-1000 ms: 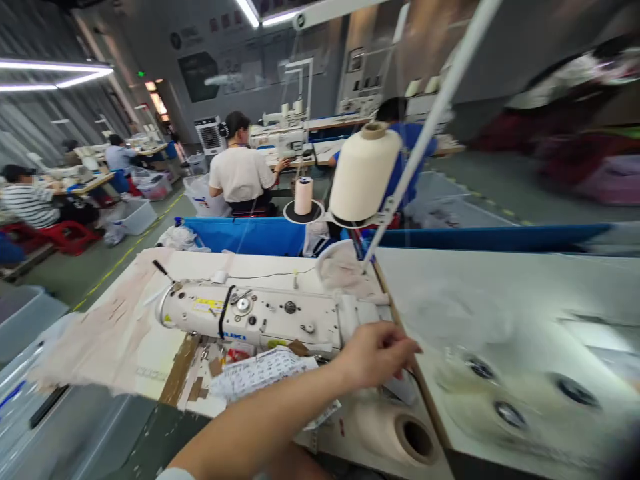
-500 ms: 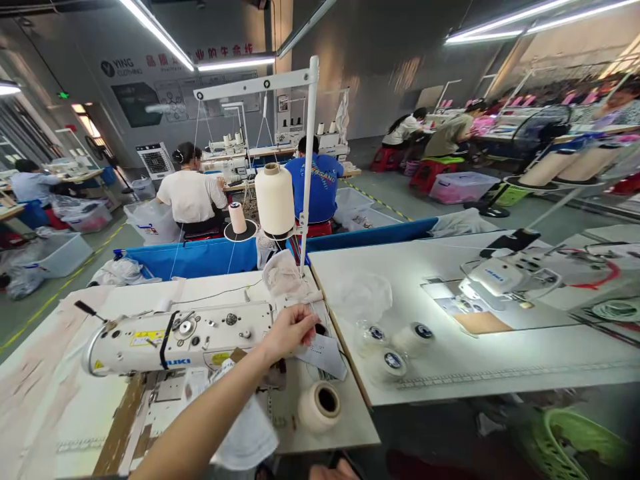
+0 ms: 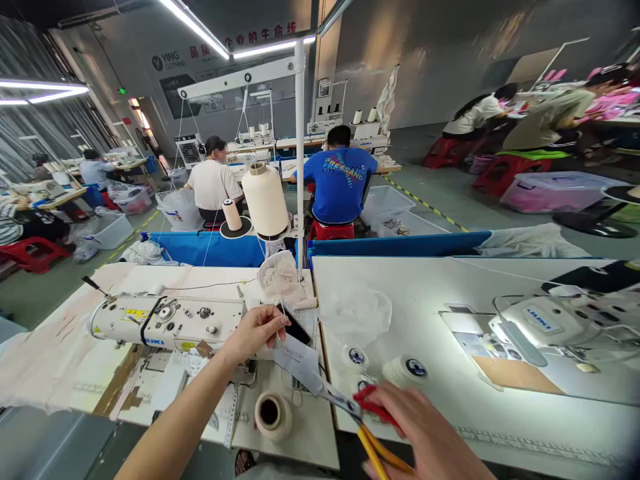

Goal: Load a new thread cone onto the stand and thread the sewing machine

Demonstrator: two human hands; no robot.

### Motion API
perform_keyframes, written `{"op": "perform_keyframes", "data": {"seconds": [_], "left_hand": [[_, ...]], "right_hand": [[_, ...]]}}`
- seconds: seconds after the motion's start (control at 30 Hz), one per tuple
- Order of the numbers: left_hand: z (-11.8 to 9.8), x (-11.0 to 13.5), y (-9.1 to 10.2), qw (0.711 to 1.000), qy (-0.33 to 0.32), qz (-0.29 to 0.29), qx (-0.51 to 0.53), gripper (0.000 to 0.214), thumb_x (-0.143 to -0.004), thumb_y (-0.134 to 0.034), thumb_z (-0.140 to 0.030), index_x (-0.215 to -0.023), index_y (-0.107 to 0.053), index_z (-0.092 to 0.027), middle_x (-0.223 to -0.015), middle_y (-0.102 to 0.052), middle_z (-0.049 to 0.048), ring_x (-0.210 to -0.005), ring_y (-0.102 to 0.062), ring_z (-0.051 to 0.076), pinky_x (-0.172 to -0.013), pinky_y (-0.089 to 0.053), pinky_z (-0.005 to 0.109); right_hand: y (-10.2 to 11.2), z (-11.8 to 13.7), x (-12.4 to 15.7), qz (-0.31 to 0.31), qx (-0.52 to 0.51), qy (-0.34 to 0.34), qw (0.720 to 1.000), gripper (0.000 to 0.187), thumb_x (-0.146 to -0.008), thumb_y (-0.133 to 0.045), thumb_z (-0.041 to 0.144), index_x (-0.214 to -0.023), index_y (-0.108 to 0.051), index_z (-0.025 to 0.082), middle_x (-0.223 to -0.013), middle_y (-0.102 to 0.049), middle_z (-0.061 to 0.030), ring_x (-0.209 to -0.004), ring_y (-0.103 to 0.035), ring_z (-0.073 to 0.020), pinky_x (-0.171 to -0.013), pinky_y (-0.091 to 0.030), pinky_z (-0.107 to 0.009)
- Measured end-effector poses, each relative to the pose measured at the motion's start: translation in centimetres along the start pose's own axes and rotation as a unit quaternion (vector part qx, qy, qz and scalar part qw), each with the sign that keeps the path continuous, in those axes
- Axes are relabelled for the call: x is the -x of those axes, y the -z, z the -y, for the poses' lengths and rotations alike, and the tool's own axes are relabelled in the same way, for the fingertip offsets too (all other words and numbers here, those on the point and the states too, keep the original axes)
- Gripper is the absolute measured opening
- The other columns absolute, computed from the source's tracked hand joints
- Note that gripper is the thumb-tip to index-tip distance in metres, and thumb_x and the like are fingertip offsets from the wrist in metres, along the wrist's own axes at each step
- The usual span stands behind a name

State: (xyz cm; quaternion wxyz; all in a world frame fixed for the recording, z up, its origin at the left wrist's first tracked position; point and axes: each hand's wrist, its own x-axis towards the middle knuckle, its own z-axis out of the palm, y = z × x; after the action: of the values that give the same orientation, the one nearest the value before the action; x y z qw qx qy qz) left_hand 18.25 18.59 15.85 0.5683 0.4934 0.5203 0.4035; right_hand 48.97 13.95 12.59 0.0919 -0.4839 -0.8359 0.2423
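Note:
My left hand is closed in a pinch at the left end of a white printed paper slip. A thin thread seems to run up from these fingers. My right hand grips scissors with red and yellow handles. Their blades point left and reach the slip's right end; the tips are hard to make out there. A dark phone-like object lies behind the slip. Left of my left hand stands a white sewing machine. Below the slip is a cream thread cone.
A thread stand carrying a big cream cone rises behind. On the right table are several thread cones, a clear plastic bag and another sewing machine. Co-workers sit ahead, one in a blue shirt.
My right hand has come up from the bottom edge with the scissors, whose blades now meet the slip. The view has turned, and my left hand appears farther left, still pinched.

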Motion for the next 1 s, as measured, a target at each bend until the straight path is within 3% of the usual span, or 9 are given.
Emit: {"op": "perform_keyframes", "data": {"seconds": [0.17,0.4,0.6,0.8,0.9,1.0], "left_hand": [[-0.6,0.8,-1.6,0.999,-0.001,-0.033,-0.027,0.050,-0.074,-0.067,-0.065,-0.070,-0.054,-0.016,-0.060,-0.062,0.0002,-0.043,-0.038,0.005,-0.044,-0.027,0.022],[-0.6,1.5,-3.1,0.998,-0.009,-0.059,-0.013,0.050,-0.073,-0.070,-0.062,-0.073,-0.057,-0.014,-0.064,-0.066,0.0031,-0.040,-0.034,0.003,-0.042,-0.023,0.021],[-0.1,1.8,-3.8,0.996,-0.002,-0.087,0.003,0.052,-0.070,-0.071,-0.065,-0.072,-0.056,-0.014,-0.062,-0.064,0.0014,-0.040,-0.039,0.004,-0.042,-0.025,0.020],[0.4,1.9,-4.4,0.993,0.012,-0.109,0.034,0.053,-0.066,-0.074,-0.065,-0.069,-0.054,-0.015,-0.056,-0.059,-0.0016,-0.040,-0.044,0.005,-0.043,-0.024,0.019],[0.5,1.9,-4.5,0.991,0.012,-0.122,0.048,0.055,-0.064,-0.075,-0.065,-0.067,-0.053,-0.016,-0.053,-0.055,-0.0031,-0.040,-0.043,0.005,-0.043,-0.024,0.019],[0.6,2.0,-4.7,0.988,0.013,-0.140,0.062,0.056,-0.061,-0.076,-0.067,-0.067,-0.053,-0.016,-0.050,-0.051,-0.0048,-0.039,-0.039,0.004,-0.042,-0.021,0.020]], "right_hand": [[2.4,2.3,-6.3,0.035,0.035,0.068,0.996,0.035,-0.068,-0.070,0.041,-0.094,-0.059,0.021,-0.103,-0.061,-0.0083,-0.096,-0.054,-0.0274,-0.087,-0.043,-0.040],[3.5,2.8,-9.3,0.051,0.084,0.157,0.983,0.030,-0.069,-0.073,0.040,-0.084,-0.057,0.020,-0.091,-0.063,-0.0038,-0.085,-0.056,-0.0230,-0.084,-0.041,-0.036],[3.6,3.0,-9.8,0.069,0.093,0.202,0.973,0.025,-0.077,-0.069,0.043,-0.078,-0.060,0.019,-0.079,-0.068,-0.0030,-0.076,-0.058,-0.0226,-0.069,-0.038,-0.031],[2.6,2.1,-9.1,0.105,0.107,0.173,0.974,0.031,-0.078,-0.067,0.048,-0.069,-0.060,0.019,-0.070,-0.069,-0.0046,-0.065,-0.062,-0.0210,-0.055,-0.028,-0.028],[2.9,0.1,-7.7,0.098,0.098,0.153,0.978,0.030,-0.078,-0.065,0.049,-0.069,-0.060,0.021,-0.070,-0.069,-0.0046,-0.066,-0.062,-0.0225,-0.054,-0.028,-0.028],[4.1,-4.2,-5.4,0.072,0.062,0.066,0.993,0.026,-0.080,-0.061,0.050,-0.074,-0.060,0.024,-0.070,-0.069,-0.0037,-0.068,-0.063,-0.0243,-0.056,-0.034,-0.029]]}}
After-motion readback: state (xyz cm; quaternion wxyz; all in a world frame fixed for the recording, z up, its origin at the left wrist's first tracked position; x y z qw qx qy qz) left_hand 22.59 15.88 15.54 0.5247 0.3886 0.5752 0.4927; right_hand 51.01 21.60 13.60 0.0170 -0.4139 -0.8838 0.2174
